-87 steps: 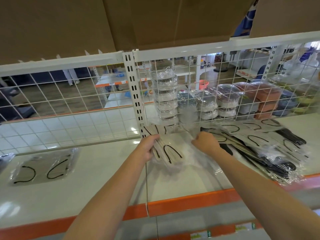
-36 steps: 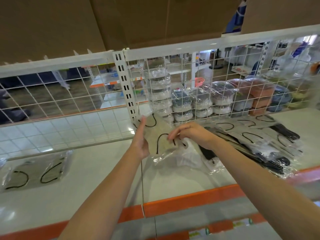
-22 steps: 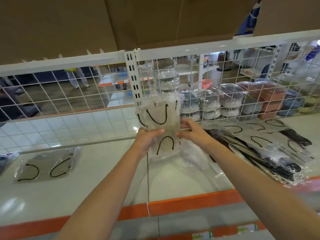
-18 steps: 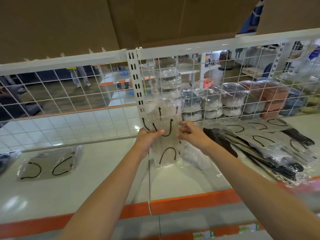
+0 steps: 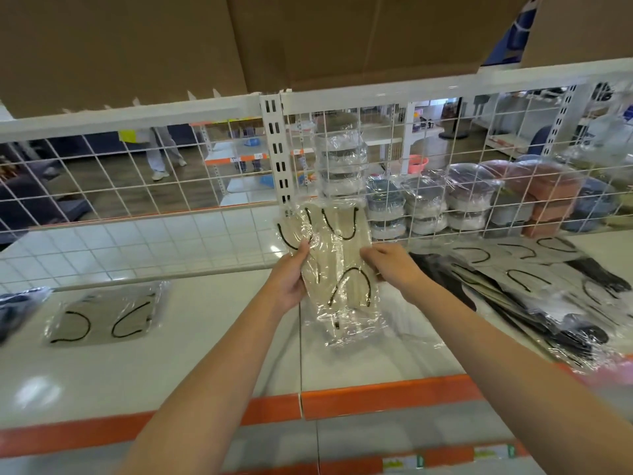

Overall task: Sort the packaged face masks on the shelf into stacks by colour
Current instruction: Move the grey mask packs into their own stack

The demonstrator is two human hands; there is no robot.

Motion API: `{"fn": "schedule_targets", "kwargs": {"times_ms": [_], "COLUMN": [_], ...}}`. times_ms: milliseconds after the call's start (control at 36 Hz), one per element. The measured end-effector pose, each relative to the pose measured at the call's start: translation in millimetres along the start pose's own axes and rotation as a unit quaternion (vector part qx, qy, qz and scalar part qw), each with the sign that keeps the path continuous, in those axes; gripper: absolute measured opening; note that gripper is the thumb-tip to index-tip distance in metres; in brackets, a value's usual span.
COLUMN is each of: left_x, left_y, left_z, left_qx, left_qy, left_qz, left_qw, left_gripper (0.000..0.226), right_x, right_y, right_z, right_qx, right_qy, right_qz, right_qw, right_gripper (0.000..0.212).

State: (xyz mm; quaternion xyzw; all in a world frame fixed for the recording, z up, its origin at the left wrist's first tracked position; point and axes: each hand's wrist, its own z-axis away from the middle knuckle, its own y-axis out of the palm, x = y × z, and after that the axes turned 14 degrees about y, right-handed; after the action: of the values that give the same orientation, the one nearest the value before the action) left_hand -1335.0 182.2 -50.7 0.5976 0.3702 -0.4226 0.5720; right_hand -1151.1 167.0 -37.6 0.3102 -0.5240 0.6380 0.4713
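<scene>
Up above the white shelf board (image 5: 205, 354) with its orange front edge, two bare hands hold a small bundle of beige face masks in clear plastic sleeves (image 5: 337, 265) — at least two packets, fanned at the top, though the exact count cannot be told through the overlapping film. One hand, the left hand (image 5: 289, 281), grips the bundle's left edge with the thumb over the front and the fingers curled behind; the right hand (image 5: 390, 264) pinches the right edge, fingers bent round it. Black ear loops show through the wrap, and the bundle hangs upright, clear of the board. On the left of the shelf lies one flat beige packaged mask (image 5: 106, 315), apart from everything else, and at the far left edge a dark packaged mask (image 5: 17, 308) is partly cut off. To the right sprawls an unsorted heap of beige and black packaged masks (image 5: 534, 289) — too overlapped to count. Behind the white wire mesh (image 5: 102, 186) stand wrapped stacks of bowls (image 5: 424, 204).
</scene>
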Motion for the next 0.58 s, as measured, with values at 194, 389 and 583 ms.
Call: {"fn": "schedule_targets", "kwargs": {"times_ms": [194, 389, 583], "left_x": [-12, -10, -8], "left_y": [-15, 5, 8], "left_z": [-1, 8, 10], "left_qx": [-0.037, 0.012, 0.074], "left_qy": [-0.031, -0.067, -0.035], "left_qz": [0.001, 0.052, 0.065], "left_qw": [0.999, 0.996, 0.995], "left_gripper": [0.028, 0.035, 0.055], "right_x": [21, 36, 23], "right_y": [-32, -5, 13], "right_z": [1, 19, 19], "right_qx": [-0.150, -0.178, -0.173], "right_qy": [-0.081, -0.384, -0.228], "right_qz": [0.267, 0.408, 0.412], "right_qw": [0.949, 0.809, 0.865], "right_gripper": [0.022, 0.021, 0.100]}}
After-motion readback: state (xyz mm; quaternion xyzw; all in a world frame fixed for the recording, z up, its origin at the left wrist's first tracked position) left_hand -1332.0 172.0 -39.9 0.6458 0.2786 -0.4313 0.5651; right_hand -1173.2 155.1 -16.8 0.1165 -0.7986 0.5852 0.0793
